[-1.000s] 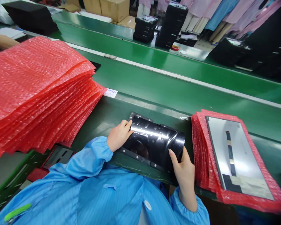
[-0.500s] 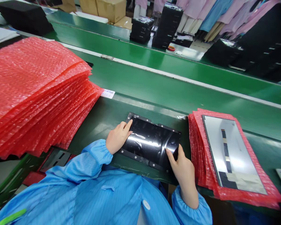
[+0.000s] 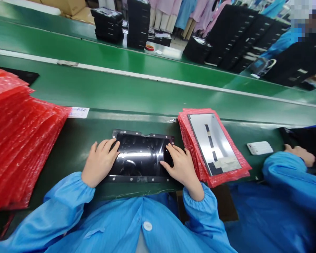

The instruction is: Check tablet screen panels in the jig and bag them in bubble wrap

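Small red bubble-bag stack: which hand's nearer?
Right. The right hand lies on the black panel at its edge, close beside the red bubble-bag stack. The left hand is farther off, at the panel's opposite end.

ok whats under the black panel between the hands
The glossy black panel lies on the dark green belt; the belt directly beneath it is covered, so anything lying there cannot be seen.

Bright, even light filled the scene, a white glare streaked the glossy black panel (image 3: 140, 154), the green conveyor belt (image 3: 147, 95) bowed with wide-angle distortion, and a pixelated patch (image 3: 304, 21) blurred the upper right
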Available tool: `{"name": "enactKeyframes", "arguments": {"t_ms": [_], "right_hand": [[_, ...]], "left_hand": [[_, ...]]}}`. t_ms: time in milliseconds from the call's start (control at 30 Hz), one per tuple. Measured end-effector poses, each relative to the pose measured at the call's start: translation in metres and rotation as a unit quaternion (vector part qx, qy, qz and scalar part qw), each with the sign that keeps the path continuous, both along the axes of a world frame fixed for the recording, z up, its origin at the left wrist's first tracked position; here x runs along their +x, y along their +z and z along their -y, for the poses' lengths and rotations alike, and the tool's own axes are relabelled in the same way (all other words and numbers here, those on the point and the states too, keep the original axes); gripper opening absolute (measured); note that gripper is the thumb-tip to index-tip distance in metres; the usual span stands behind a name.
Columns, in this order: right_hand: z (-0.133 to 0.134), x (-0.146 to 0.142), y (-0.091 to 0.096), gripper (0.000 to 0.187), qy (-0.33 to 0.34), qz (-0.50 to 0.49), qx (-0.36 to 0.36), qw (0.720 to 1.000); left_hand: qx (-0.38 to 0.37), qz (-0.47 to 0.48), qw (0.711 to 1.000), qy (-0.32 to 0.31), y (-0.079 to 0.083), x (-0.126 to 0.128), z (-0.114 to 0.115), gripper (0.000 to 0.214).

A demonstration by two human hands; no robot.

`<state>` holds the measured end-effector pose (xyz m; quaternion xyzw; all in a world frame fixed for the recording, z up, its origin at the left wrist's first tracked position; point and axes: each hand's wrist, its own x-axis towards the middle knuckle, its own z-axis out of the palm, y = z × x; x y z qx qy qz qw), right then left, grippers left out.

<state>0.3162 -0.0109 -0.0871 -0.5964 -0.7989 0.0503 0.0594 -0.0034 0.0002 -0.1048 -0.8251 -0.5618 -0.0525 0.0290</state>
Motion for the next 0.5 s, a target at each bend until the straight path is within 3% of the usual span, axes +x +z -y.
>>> {"name": "enactKeyframes", "arguments": {"t_ms": [67,200,367,500], "right_hand": [[0.003,0.000,0.002,0.073,0.013,0.010,-0.030,0.999],[0.009,0.000,0.000,0.077,0.016,0.036,-0.039,0.998],[0.005,0.000,0.003,0.070,0.020,0.043,-0.013,0.999],[-0.015,-0.019,0.011,0.055,0.013,0.036,0.014,0.999]], "left_hand": [[-0.026,0.023,0.999,-0.030,-0.006,-0.009,0.000,0.056],[-0.116,0.051,0.990,-0.060,-0.015,-0.024,0.001,0.108],[-0.125,0.051,0.990,-0.039,-0.014,-0.025,0.003,0.102],[-0.110,0.055,0.992,-0.023,-0.013,-0.016,0.008,0.086]]}}
